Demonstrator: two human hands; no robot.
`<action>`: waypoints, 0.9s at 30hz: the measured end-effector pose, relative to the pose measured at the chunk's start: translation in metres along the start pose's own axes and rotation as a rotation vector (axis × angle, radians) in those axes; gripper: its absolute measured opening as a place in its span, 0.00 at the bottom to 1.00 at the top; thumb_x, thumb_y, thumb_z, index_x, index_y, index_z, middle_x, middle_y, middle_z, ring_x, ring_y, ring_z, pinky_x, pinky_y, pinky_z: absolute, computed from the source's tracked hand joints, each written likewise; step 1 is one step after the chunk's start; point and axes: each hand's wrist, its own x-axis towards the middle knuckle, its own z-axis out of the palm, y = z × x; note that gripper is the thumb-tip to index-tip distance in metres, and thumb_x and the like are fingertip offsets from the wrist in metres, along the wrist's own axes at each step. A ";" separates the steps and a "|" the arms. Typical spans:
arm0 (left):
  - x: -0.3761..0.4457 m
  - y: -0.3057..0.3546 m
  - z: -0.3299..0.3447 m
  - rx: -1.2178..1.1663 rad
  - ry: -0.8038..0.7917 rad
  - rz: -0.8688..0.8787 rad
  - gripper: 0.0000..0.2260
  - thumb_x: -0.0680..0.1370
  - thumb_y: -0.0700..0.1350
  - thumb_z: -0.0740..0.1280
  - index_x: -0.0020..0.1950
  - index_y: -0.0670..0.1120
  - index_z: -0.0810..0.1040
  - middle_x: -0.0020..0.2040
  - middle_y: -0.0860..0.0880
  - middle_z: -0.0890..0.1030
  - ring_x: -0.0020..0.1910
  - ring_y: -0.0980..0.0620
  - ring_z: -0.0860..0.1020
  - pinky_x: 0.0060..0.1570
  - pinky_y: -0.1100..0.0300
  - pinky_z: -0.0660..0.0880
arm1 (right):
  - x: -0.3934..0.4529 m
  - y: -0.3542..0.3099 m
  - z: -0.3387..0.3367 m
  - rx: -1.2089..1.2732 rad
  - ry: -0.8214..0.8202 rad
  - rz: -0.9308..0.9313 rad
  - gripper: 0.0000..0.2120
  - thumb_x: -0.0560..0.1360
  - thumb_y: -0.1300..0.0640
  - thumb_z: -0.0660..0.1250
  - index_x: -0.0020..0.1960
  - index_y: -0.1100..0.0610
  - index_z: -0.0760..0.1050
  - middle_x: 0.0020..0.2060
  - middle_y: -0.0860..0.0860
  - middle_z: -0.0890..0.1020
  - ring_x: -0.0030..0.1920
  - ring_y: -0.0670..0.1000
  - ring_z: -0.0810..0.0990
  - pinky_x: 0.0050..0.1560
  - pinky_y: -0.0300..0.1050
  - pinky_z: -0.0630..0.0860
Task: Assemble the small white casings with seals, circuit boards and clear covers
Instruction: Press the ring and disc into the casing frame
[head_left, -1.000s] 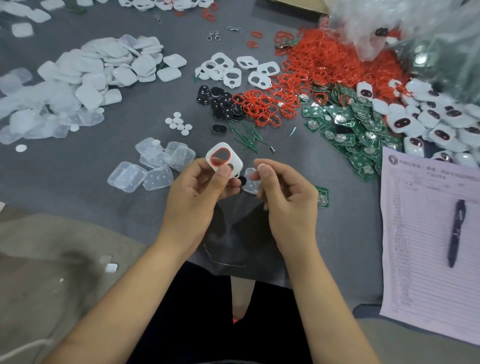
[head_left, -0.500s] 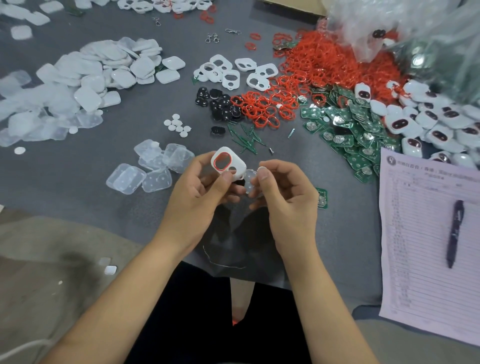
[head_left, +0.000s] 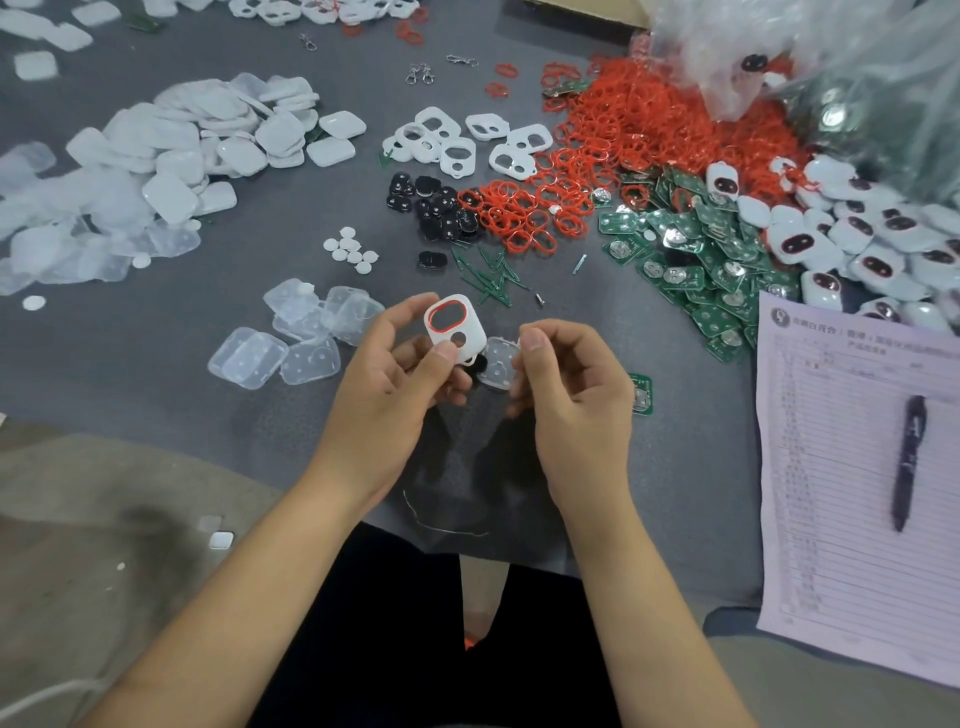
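Observation:
My left hand (head_left: 387, 387) pinches a small white casing (head_left: 457, 330) with a red seal ring seated round its large opening, held upright just above the grey cloth. My right hand (head_left: 569, 392) is beside it, thumb and fingers curled round a clear cover (head_left: 497, 364). A small black part shows between the two hands, under the casing. A single green circuit board (head_left: 641, 395) lies on the cloth just right of my right hand.
Clear covers (head_left: 291, 343) lie left of my hands, white backs (head_left: 171, 156) heaped far left. Ahead are empty white casings (head_left: 462, 145), black pads (head_left: 441, 208), red seals (head_left: 639, 135), green boards (head_left: 696, 254) and finished units (head_left: 872, 244). A form with a pen (head_left: 906, 462) lies right.
The left hand has turned the casing more upright and raised it slightly. The right hand has drawn the clear cover into plainer view beside it.

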 end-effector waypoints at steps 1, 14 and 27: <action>0.000 0.001 0.000 0.011 -0.004 -0.003 0.17 0.84 0.37 0.65 0.72 0.47 0.72 0.46 0.51 0.84 0.40 0.55 0.81 0.43 0.62 0.79 | 0.000 0.000 0.000 -0.007 -0.006 0.005 0.04 0.83 0.61 0.68 0.50 0.61 0.80 0.34 0.50 0.80 0.30 0.48 0.77 0.31 0.40 0.76; -0.004 -0.003 0.009 0.007 0.239 0.080 0.11 0.83 0.46 0.65 0.65 0.47 0.76 0.48 0.51 0.84 0.36 0.53 0.78 0.39 0.62 0.76 | -0.027 -0.001 -0.011 -0.636 -0.218 -0.238 0.05 0.73 0.65 0.76 0.45 0.56 0.86 0.39 0.47 0.78 0.37 0.40 0.75 0.42 0.28 0.68; -0.009 0.001 0.013 0.045 0.231 0.171 0.09 0.87 0.42 0.62 0.66 0.48 0.74 0.50 0.52 0.85 0.42 0.49 0.84 0.40 0.61 0.79 | -0.012 0.002 0.013 -1.031 -0.110 -0.247 0.14 0.77 0.47 0.74 0.62 0.46 0.83 0.48 0.48 0.78 0.41 0.51 0.79 0.34 0.43 0.67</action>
